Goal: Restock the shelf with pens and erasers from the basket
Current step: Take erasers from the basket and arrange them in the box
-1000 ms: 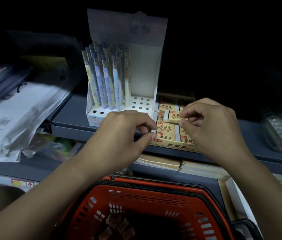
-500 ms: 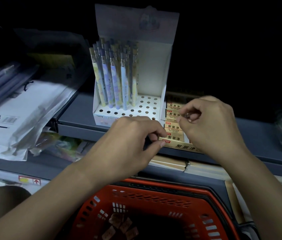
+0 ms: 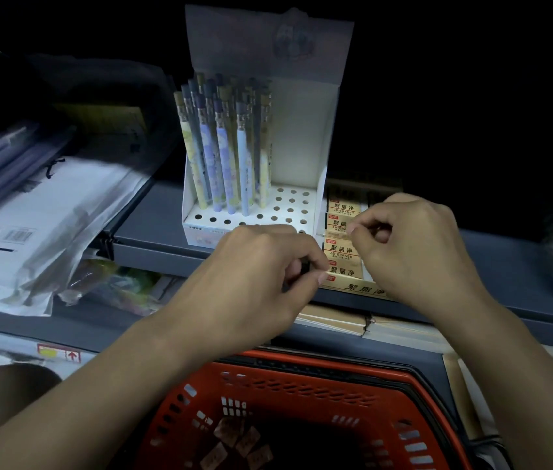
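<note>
Both hands at the eraser box (image 3: pixel 353 290) on the shelf (image 3: pixel 153 239)

Right hand (image 3: pixel 414 249) grip narrow, curled over the erasers (image 3: pixel 341 252); whether it pinches one, cannot tell. Left hand (image 3: pixel 258 276) grip curled at the box's front corner.

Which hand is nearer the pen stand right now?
Left. The left hand sits just in front of the pen stand, at its lower front edge. The right hand is off to its right, over the eraser box.

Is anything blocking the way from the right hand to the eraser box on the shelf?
Nothing visible does. The right hand hovers directly over the eraser box; the pen stand sits to the box's left.
</note>
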Demonstrator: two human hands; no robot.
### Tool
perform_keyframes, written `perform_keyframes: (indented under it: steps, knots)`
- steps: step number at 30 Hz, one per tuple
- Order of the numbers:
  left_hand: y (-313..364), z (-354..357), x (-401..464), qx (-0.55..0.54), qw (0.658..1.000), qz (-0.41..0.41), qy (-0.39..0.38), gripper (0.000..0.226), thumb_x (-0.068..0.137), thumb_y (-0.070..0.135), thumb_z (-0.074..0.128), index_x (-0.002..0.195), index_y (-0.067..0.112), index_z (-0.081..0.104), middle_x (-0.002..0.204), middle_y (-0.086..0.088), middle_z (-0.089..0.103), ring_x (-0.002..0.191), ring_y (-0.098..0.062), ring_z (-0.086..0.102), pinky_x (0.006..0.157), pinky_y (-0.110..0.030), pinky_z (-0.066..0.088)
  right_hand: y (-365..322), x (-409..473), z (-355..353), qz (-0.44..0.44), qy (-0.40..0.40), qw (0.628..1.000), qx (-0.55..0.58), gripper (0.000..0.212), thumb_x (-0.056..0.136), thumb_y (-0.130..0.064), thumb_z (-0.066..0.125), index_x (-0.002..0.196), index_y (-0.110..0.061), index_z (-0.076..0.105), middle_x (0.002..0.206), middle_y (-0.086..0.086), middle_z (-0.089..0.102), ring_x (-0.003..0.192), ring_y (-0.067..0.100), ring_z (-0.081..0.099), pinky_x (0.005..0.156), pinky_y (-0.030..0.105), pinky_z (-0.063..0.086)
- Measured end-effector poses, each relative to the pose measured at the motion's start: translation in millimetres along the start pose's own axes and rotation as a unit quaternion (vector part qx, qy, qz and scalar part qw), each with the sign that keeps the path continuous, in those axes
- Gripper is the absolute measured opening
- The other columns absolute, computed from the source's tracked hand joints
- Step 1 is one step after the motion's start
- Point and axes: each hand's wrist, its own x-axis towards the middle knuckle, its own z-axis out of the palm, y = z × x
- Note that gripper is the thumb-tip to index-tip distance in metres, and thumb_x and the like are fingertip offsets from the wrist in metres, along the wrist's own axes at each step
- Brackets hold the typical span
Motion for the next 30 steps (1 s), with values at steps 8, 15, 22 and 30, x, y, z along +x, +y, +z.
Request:
perform_keyframes:
  steps: [8,15,22,30]
  knots:
    - [5.6,-14.8,0.5,-0.242,0.965,-0.084,-0.05,0.038,0.075,0.01,0.065,0.109,0.028,0.062,0.088,0.001,0.048,0.066,-0.013,0.044,0.057,-0.033,0.038,-7.9,-7.4,-8.5,-0.007,0.005,1.0,0.011,0.018,0.097,-0.03,0.065,0.088,-0.023,0.079,0.088,-0.011,0.06,0.077,0.007,0.059,0.063,0.031,0.051]
    - [7.1,-11.5,2.9,-0.222,0.971,-0.074,-0.053,0.047,0.097,0.006,0.068,0.119,0.03,0.035,0.11,0.004,0.047,0.062,-0.001,0.049,0.058,-0.021,0.045,-13.0,-16.7,-19.3,-0.017,0.026,0.998,0.059,0.018,0.096,-0.027,0.067,0.082,-0.023,0.078,0.083,-0.012,0.062,0.071,0.006,0.059,0.061,0.023,0.047]
    - [7.0,-4.4,7.1,-0.222,0.973,-0.064,0.022,0.038,0.081,0.033,0.083,0.109,0.027,0.058,0.098,0.008,0.07,0.088,-0.01,0.073,0.066,-0.027,0.06,-26.9,-27.7,-27.7,0.052,-0.056,0.964,0.255,0.013,0.094,-0.024,0.069,0.084,-0.027,0.077,0.076,-0.012,0.074,0.067,0.004,0.068,0.062,0.025,0.055]
    - [8.3,3.0,12.9,-0.212,0.975,-0.031,0.058,0.037,0.078,0.03,0.091,0.107,0.025,0.068,0.106,0.003,0.071,0.098,-0.025,0.073,0.067,-0.044,0.064,-32.3,-38.0,-30.8,0.131,-0.104,0.907,0.385,0.016,0.095,-0.009,0.071,0.109,-0.014,0.066,0.079,0.006,0.078,0.076,0.016,0.076,0.065,0.024,0.058]
